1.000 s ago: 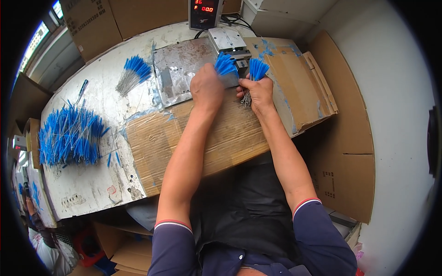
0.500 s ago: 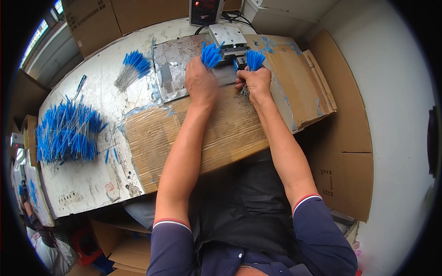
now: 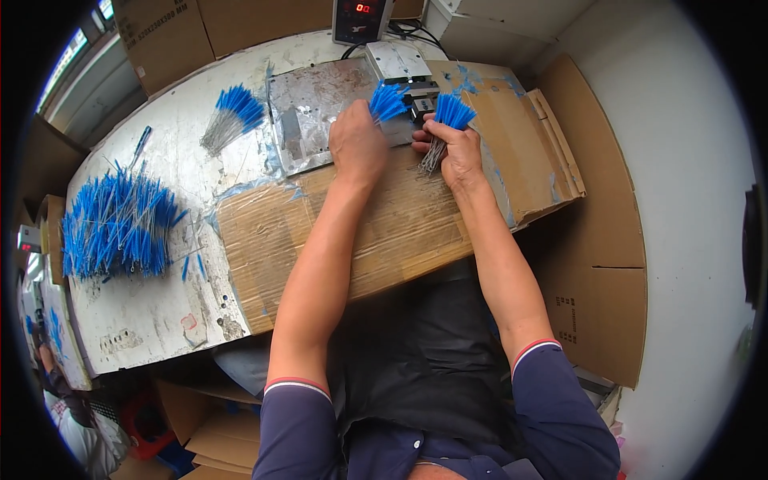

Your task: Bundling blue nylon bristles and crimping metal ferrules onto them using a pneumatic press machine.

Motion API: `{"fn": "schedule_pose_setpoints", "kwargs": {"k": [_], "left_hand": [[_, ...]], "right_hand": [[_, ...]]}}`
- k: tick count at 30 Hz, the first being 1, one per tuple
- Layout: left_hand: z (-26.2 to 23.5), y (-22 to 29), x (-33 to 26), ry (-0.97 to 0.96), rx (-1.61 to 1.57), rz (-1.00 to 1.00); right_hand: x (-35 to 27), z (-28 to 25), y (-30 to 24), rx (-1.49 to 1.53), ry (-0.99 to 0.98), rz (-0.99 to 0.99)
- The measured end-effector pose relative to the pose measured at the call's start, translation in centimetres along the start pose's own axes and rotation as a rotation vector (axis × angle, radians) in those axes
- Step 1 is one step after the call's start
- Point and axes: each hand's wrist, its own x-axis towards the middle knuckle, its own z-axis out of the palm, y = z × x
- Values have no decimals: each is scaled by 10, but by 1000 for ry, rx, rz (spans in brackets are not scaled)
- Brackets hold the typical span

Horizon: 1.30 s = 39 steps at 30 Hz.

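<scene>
My left hand (image 3: 358, 146) is closed round a bundle of thin blue-tipped wires (image 3: 389, 102), the blue ends pointing up and to the right. Its fingers are partly blurred. In my right hand (image 3: 462, 157) is a second bundle of blue-tipped wires (image 3: 454, 111), pinched below the blue part, its bare grey wire ends hanging under the palm. Just beyond both hands sits a small metal machine (image 3: 398, 62) with a dark block (image 3: 422, 106) at its front, between the two bundles.
A fanned bunch of blue-tipped wires (image 3: 234, 118) lies on the white table, and a large heap of them (image 3: 120, 228) farther left. Cardboard (image 3: 264, 240) covers the near edge. A display box (image 3: 362, 18) with red digits stands behind the machine; a carton (image 3: 520, 148) lies right.
Both hands have shifted slightly right with their bundles. The left bundle now tilts more to the right, and the right bundle is farther from the dark block. The red display reading has changed.
</scene>
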Motion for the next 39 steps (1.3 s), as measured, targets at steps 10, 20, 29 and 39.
{"fn": "schedule_pose_setpoints", "kwargs": {"k": [10, 20, 29, 39], "left_hand": [[-1, 0, -1, 16, -16, 12], [0, -2, -2, -41, 24, 142], [-2, 7, -1, -113, -356, -161], [-6, 13, 0, -3, -659, -216]], "right_hand": [[1, -8, 6, -115, -30, -1], [-3, -9, 5, -64, -76, 41], [-14, 10, 4, -135, -178, 104], [-23, 15, 13, -1, -106, 85]]}}
